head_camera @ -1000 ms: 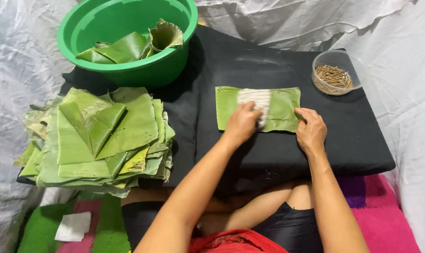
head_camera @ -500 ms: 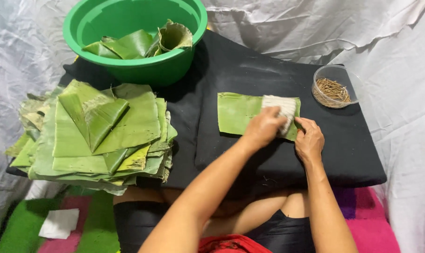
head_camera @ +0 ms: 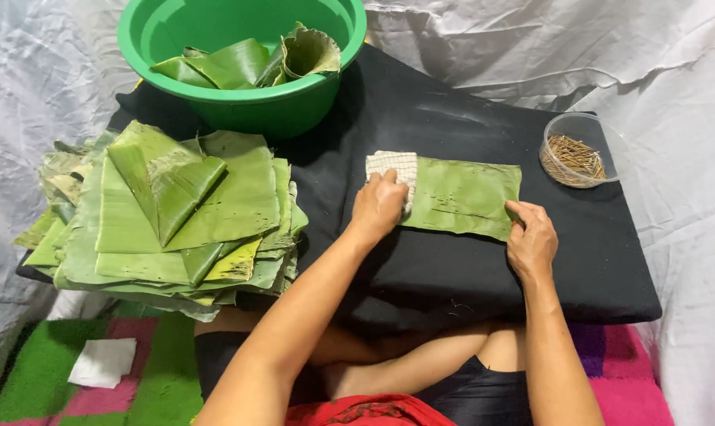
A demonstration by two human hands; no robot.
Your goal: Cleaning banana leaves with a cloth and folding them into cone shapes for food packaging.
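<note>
A rectangular green leaf piece [head_camera: 466, 197] lies flat on a black cloth-covered board [head_camera: 452, 268]. My left hand [head_camera: 378, 207] presses a white checked cloth [head_camera: 394, 167] onto the leaf's left end, fingers closed over it. My right hand [head_camera: 531, 241] holds down the leaf's near right corner with its fingertips.
A thick stack of cut green leaves [head_camera: 168, 209] lies at the left. Behind it stands a green plastic basin [head_camera: 247, 102] with folded leaves inside. A clear bowl of thin brown sticks [head_camera: 574, 154] sits at the far right. A white folded cloth [head_camera: 102, 362] lies on the floor mat.
My left hand has slid the white cloth across the leaf, first rightward and now back to its left end. My right hand stays on the right corner.
</note>
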